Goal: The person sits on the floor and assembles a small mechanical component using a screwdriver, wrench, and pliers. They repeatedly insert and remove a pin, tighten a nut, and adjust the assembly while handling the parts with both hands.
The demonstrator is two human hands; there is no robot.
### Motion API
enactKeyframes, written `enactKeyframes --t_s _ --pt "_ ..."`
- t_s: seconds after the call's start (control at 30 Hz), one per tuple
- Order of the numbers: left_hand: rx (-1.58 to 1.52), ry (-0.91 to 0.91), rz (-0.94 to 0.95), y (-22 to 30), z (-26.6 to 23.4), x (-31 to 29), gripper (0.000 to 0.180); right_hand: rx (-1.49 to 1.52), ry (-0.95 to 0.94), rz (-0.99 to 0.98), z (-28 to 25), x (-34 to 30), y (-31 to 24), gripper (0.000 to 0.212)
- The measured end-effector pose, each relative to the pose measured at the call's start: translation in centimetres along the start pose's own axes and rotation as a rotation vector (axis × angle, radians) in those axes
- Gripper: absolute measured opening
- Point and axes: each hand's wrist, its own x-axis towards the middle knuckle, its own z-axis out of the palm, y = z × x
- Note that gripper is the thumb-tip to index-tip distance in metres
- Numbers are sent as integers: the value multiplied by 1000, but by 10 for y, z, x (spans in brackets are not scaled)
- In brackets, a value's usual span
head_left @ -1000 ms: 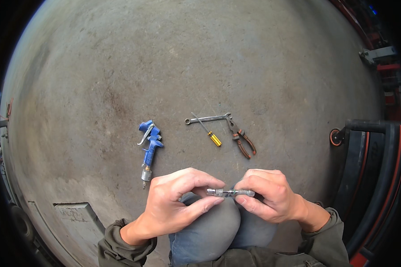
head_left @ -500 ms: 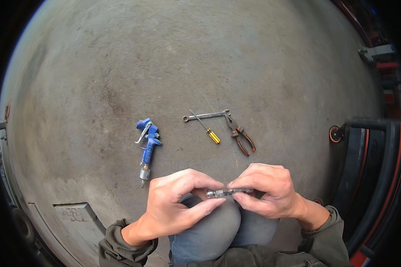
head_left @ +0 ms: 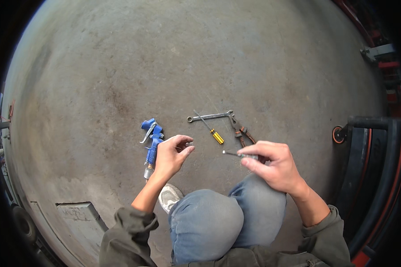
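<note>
My left hand [head_left: 170, 155] pinches a small metal fitting [head_left: 190, 143] between thumb and fingertips, just right of a blue air gun [head_left: 149, 151] lying on the floor. The gun has a silver lever and a metal connector at its lower end, and my left wrist partly covers it. My right hand [head_left: 275, 163] grips a slim metal stem [head_left: 231, 154] with a dark shaft and a pale tip pointing left. A gap separates the fitting from the stem. Behind my right hand lie pliers [head_left: 238, 129] with dark and orange handles, partly hidden by my fingers.
A combination wrench [head_left: 210, 116] and a yellow-handled screwdriver [head_left: 216, 136] cross on the concrete floor [head_left: 254, 58]. A dark wheeled cart [head_left: 373, 129] stands at the right. Below my hands are my bent knees [head_left: 207, 218] and a light shoe [head_left: 169, 197].
The metal pieces, held close together before, are now apart, one in each hand. My left hand has moved forward and left toward the air gun; my right hand has moved forward.
</note>
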Motion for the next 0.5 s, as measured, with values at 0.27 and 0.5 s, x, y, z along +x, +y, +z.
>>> enactKeyframes --t_s 0.27,0.5 --pt "416 26 199 -88 47 15 29 76 42 44 -5 -13 1 21" --pt "-217 -468 177 91 -11 4 25 31 54 -94 -1 -23 -5 31"
